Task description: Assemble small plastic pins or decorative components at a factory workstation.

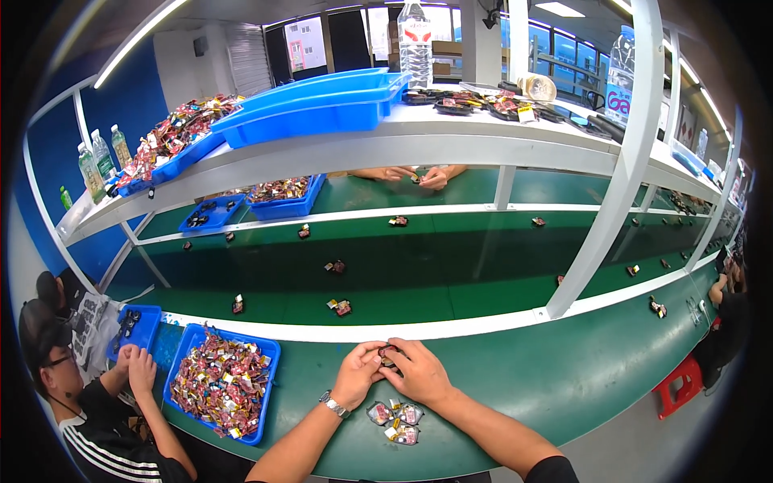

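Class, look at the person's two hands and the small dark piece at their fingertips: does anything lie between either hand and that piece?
Nothing visible does. The left hand and the right hand meet at the small dark piece and hold it between their fingertips above the green table. The small packets lie nearer the person, below the hands.

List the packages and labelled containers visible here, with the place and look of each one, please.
Small packets: green bench, below both hands, clear with red and yellow.
Blue tray: left of the hands, heaped with red, yellow, silver packets.
Small dark item: pinched between left hand and right hand.
Clear bottle: top shelf, red-and-white label.
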The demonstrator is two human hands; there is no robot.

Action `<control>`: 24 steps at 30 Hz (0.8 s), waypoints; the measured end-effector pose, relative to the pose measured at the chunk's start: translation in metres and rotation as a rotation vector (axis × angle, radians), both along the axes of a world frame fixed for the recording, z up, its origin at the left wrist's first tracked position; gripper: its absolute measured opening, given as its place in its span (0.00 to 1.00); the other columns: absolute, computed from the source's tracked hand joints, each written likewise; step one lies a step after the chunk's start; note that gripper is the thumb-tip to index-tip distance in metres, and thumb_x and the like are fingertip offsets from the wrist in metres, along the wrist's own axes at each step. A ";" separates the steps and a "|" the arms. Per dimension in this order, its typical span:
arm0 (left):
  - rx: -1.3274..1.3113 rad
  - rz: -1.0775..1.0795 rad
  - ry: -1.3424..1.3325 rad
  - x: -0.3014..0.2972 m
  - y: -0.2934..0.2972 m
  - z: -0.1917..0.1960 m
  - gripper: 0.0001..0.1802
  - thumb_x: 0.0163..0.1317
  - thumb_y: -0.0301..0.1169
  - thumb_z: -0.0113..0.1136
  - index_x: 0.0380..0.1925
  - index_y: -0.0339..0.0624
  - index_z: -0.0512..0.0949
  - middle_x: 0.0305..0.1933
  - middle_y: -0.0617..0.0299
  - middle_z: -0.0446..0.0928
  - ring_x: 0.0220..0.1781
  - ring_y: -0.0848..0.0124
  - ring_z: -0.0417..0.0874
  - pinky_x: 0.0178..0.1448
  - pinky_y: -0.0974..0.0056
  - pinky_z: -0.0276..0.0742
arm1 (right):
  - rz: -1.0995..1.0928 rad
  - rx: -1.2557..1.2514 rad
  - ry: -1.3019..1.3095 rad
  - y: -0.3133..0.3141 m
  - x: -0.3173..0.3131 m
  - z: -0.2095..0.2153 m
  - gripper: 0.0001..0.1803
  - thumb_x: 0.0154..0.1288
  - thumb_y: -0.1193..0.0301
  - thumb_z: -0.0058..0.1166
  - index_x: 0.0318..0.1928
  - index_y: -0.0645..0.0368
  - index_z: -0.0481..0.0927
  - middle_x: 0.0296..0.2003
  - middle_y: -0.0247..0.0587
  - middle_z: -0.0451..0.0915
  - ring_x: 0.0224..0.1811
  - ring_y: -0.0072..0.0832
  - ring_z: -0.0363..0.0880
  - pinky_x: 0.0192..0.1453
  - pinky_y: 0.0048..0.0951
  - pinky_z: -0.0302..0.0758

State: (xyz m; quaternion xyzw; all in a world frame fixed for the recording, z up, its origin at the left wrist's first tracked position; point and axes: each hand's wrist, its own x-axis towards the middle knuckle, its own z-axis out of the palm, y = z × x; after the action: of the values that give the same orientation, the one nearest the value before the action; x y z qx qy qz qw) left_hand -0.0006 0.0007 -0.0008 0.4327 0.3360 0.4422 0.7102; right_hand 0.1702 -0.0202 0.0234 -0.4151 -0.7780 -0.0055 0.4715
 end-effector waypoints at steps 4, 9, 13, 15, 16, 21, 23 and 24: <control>-0.009 0.063 -0.127 0.003 -0.005 0.008 0.18 0.71 0.24 0.50 0.60 0.37 0.66 0.56 0.54 0.77 0.54 0.67 0.81 0.59 0.60 0.80 | 0.030 -0.080 -0.011 0.014 -0.005 0.001 0.14 0.52 0.72 0.65 0.41 0.59 0.82 0.49 0.42 0.79 0.47 0.39 0.79 0.51 0.36 0.79; 0.126 0.362 0.025 -0.002 0.011 0.003 0.16 0.69 0.20 0.48 0.56 0.33 0.69 0.59 0.51 0.76 0.55 0.63 0.82 0.56 0.62 0.82 | -0.175 -0.111 0.023 0.096 0.015 -0.016 0.12 0.51 0.74 0.62 0.38 0.61 0.82 0.43 0.48 0.82 0.45 0.47 0.79 0.53 0.42 0.77; 0.200 0.544 0.118 -0.020 0.024 -0.008 0.09 0.68 0.21 0.48 0.46 0.35 0.73 0.50 0.54 0.80 0.45 0.68 0.83 0.45 0.67 0.82 | -0.286 -0.324 -0.070 0.123 0.012 -0.018 0.16 0.50 0.70 0.65 0.41 0.61 0.81 0.41 0.47 0.80 0.45 0.46 0.78 0.50 0.44 0.76; 0.205 0.569 0.133 -0.026 0.026 -0.011 0.08 0.68 0.21 0.49 0.45 0.35 0.74 0.48 0.55 0.80 0.43 0.70 0.83 0.42 0.69 0.81 | -0.385 0.053 -0.227 0.117 -0.014 -0.007 0.24 0.50 0.64 0.67 0.46 0.62 0.78 0.44 0.47 0.79 0.47 0.46 0.77 0.50 0.44 0.75; 0.227 0.564 0.153 -0.025 0.026 -0.009 0.08 0.68 0.21 0.50 0.45 0.35 0.74 0.46 0.56 0.80 0.41 0.72 0.82 0.40 0.70 0.79 | -0.352 -0.081 -0.261 0.118 -0.029 -0.002 0.30 0.50 0.60 0.69 0.50 0.64 0.75 0.47 0.49 0.78 0.48 0.47 0.77 0.50 0.45 0.75; 0.236 0.557 0.199 -0.022 0.024 -0.014 0.06 0.68 0.23 0.53 0.43 0.35 0.74 0.40 0.58 0.80 0.33 0.76 0.78 0.33 0.73 0.75 | -0.311 -0.405 -0.098 0.128 -0.090 -0.015 0.29 0.48 0.64 0.71 0.48 0.65 0.74 0.41 0.52 0.81 0.45 0.49 0.80 0.51 0.44 0.77; 0.210 0.552 0.193 -0.018 0.027 -0.011 0.06 0.68 0.23 0.53 0.43 0.35 0.74 0.40 0.58 0.80 0.32 0.77 0.78 0.32 0.73 0.75 | -0.288 -0.467 0.002 0.139 -0.079 -0.021 0.28 0.48 0.66 0.71 0.48 0.64 0.75 0.40 0.52 0.82 0.43 0.47 0.82 0.50 0.43 0.78; 0.180 0.554 0.193 -0.017 0.029 -0.010 0.06 0.68 0.23 0.53 0.43 0.35 0.74 0.39 0.58 0.80 0.32 0.77 0.78 0.31 0.73 0.75 | -0.257 -0.532 0.103 0.143 -0.074 -0.022 0.28 0.48 0.68 0.70 0.48 0.64 0.75 0.39 0.51 0.83 0.42 0.45 0.83 0.49 0.42 0.79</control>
State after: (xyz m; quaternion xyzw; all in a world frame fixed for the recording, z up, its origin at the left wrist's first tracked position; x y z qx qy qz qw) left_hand -0.0174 0.0298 -0.0110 0.4259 0.4664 0.6039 0.4862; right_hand 0.0963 0.1224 0.0014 -0.6187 -0.6685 0.1600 0.3804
